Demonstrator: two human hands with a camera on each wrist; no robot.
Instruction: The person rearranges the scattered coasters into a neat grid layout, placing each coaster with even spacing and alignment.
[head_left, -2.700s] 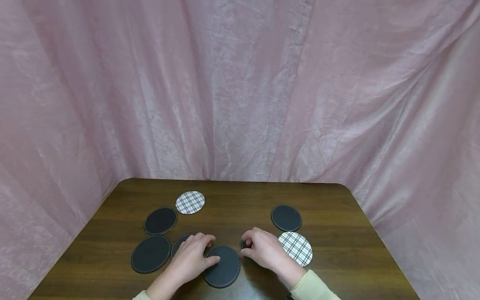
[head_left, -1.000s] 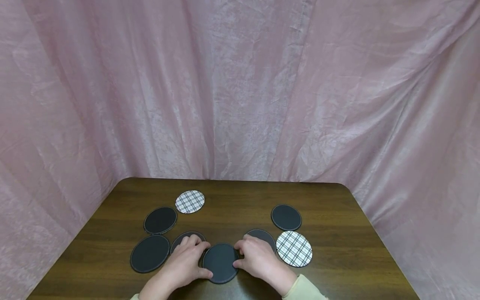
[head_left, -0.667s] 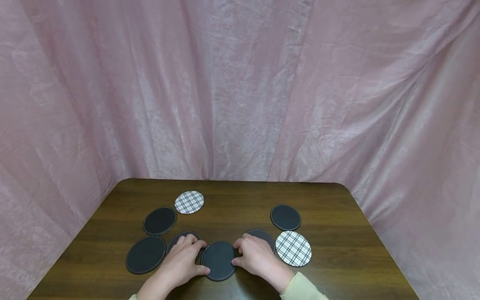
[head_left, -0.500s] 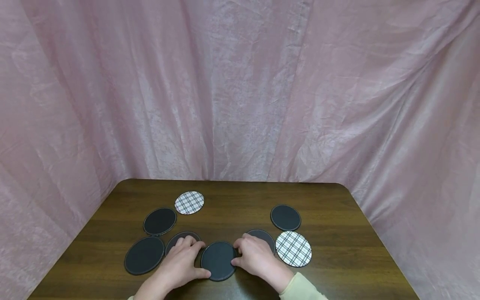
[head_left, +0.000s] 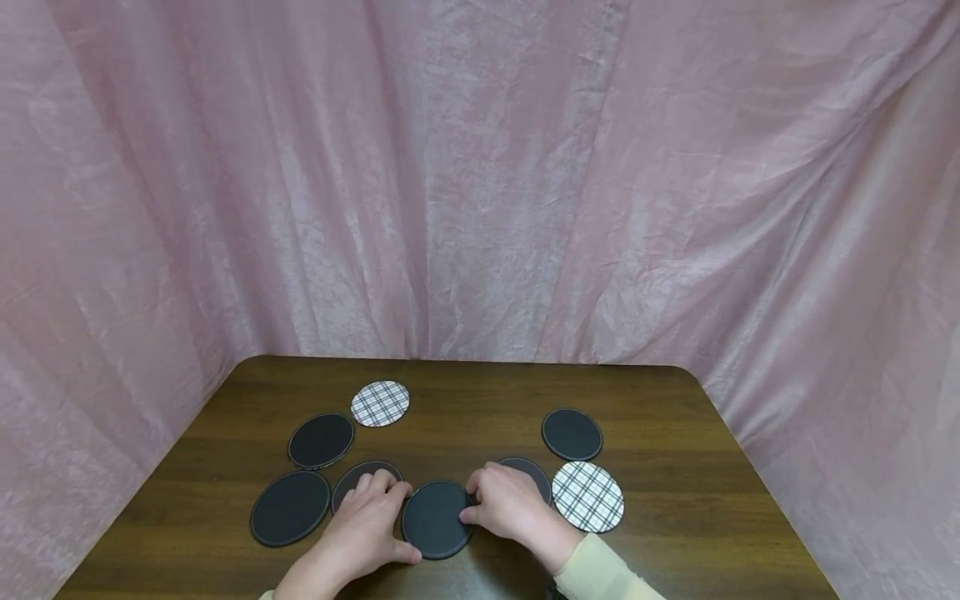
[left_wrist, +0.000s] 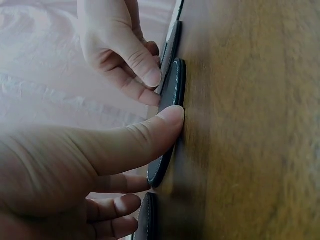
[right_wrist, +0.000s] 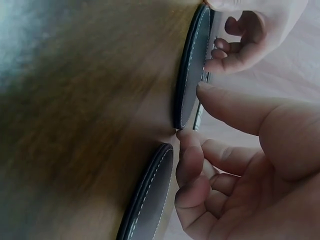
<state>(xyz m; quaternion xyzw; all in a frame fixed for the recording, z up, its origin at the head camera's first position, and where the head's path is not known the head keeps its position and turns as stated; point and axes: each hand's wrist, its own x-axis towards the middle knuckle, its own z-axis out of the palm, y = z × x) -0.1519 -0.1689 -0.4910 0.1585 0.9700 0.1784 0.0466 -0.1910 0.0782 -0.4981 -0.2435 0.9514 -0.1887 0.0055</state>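
A round black stitched coaster (head_left: 435, 521) lies flat at the near middle of the table, between both hands. My left hand (head_left: 363, 529) grips its left rim, thumb at the near edge and a finger at the far edge; the left wrist view shows that thumb (left_wrist: 150, 137) pressed to the rim. At the right rim my right hand (head_left: 517, 508) pinches with thumb and forefinger. Partly hidden behind the left hand is a dark coaster (head_left: 354, 479), and behind the right hand another dark coaster (head_left: 534, 477).
Two black coasters (head_left: 290, 508) lie at the left, with a plaid coaster (head_left: 380, 404) beyond them. At the right are a plaid coaster (head_left: 588, 497) and a black coaster (head_left: 572, 434). Pink curtains (head_left: 480, 183) surround the brown wooden table (head_left: 712, 500).
My right hand has moved left from the neighbouring dark coaster to the middle one. The middle coaster has slid slightly away and left, and two left-side coasters have shifted a little left.
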